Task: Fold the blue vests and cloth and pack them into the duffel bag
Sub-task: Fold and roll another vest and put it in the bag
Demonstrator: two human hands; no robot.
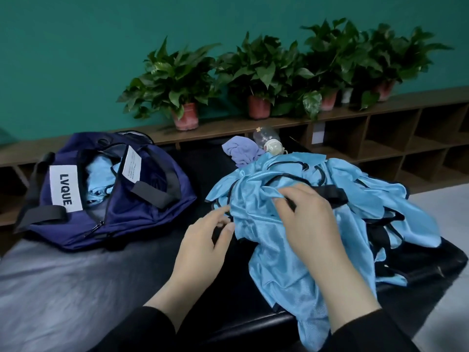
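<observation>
With the right hand [302, 214] pinching the top vest [266, 224] of the heap on the tabletop [76, 288] and the left hand [205, 240] released beside its edge, the slippery, tangled straps could likely drag neighbouring vests off toward the open duffel bag [106, 194].

Right hand [308, 219] fingertips were buried in the vest pile [317, 224], grip unclear. Number of vests could not be counted. Beyond the hand, bottle [269, 142] was half hidden by vests, cloth [241, 151] partly covered. Left of left hand [203, 240], bag [109, 189] contents were mostly hidden; small label text [132, 165] unreadable. Both arms were cut off at bottom edge.
</observation>
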